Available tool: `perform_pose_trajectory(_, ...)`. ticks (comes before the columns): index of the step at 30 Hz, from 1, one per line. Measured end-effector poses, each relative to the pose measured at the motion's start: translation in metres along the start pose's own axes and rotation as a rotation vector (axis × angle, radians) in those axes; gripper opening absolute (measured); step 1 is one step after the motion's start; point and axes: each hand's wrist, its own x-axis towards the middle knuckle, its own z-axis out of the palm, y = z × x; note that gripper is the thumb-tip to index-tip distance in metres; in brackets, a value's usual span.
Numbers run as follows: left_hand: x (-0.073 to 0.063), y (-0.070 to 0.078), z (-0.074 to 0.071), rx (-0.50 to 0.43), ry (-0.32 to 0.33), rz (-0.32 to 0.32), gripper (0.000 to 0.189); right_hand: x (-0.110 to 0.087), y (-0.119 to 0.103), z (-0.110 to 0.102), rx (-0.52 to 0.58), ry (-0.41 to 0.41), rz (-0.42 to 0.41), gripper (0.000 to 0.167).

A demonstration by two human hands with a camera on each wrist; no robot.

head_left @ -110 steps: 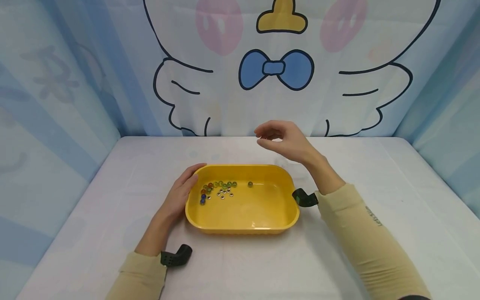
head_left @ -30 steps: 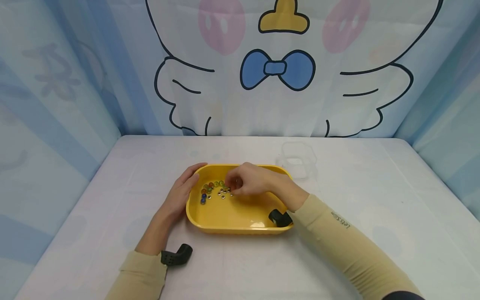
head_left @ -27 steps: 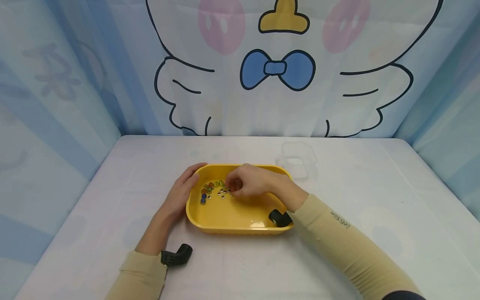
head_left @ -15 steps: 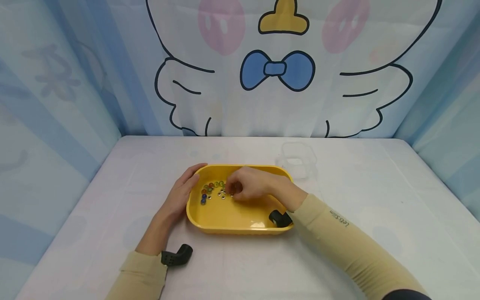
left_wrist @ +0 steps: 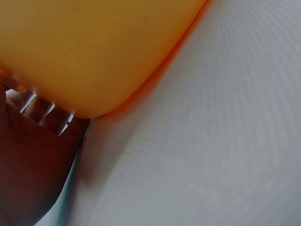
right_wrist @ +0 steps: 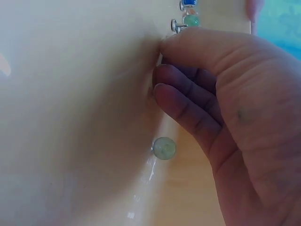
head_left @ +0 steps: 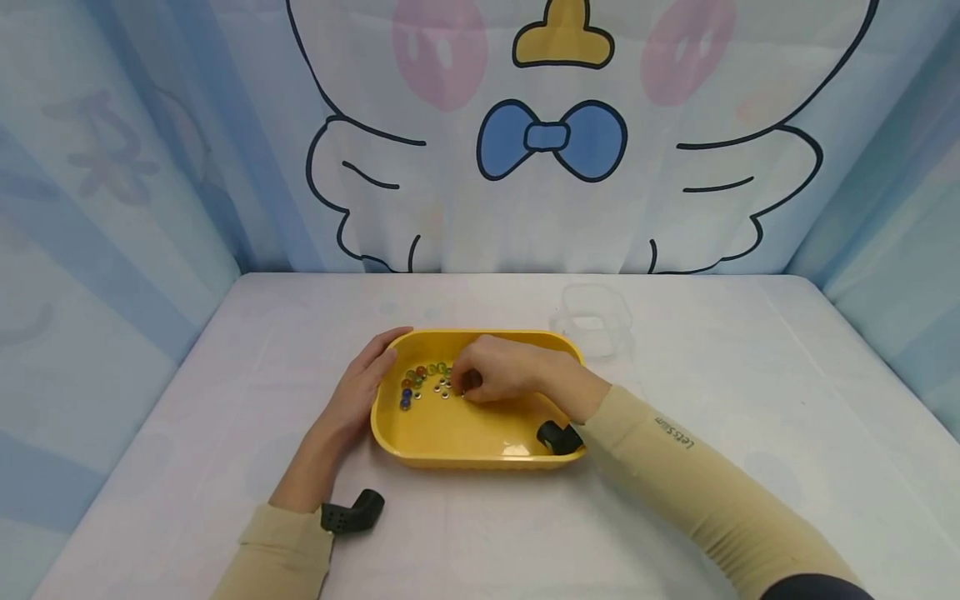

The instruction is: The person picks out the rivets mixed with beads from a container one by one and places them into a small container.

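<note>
A yellow tray (head_left: 487, 442) stands on the table. My left hand (head_left: 360, 387) holds its left end, thumb at the rim and fingers along the outside; the left wrist view shows those fingers (left_wrist: 44, 113) behind the tray wall. Inside, glass marbles (head_left: 407, 384) in green, orange and blue lie along the left and back, with several small silvery rimmed pieces (head_left: 446, 395) beside them. My right hand (head_left: 498, 368) reaches down among them, thumb and fingertips close together at the tray floor. I cannot tell whether it pinches a piece. A green marble (right_wrist: 164, 148) lies below its curled fingers.
A clear plastic container (head_left: 596, 321) stands on the white table (head_left: 750, 400) behind the tray's right corner. A patterned curtain (head_left: 360, 217) rises at the table's back edge, with more fabric at both sides.
My right hand has come down from above the clear container into the tray. Over the last second it has shifted slightly towards me. My left hand stays on the tray.
</note>
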Motion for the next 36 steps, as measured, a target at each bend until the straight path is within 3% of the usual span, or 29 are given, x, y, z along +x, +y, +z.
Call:
perform_pose_trajectory(7,0.001,-0.001,0.001,-0.004,0.002,-0.003,0.044,-0.001,-0.001,0.0,0.002,-0.017,-0.013,0.009)
perform_pose_trajectory(14,0.0,-0.002,0.0,-0.006,-0.005,-0.004,0.044,-0.005,0.001,0.001,0.097,-0.007,-0.001,0.01)
perform_pose_trajectory(28,0.0,0.0,0.0,-0.009,-0.003,0.009,0.044,-0.01,0.004,-0.004,0.178,0.079,0.014,0.011)
perform_pose_trajectory(36,0.0,0.0,0.0,-0.008,-0.001,0.011,0.044,-0.014,0.004,-0.008,0.244,0.163,-0.032,0.012)
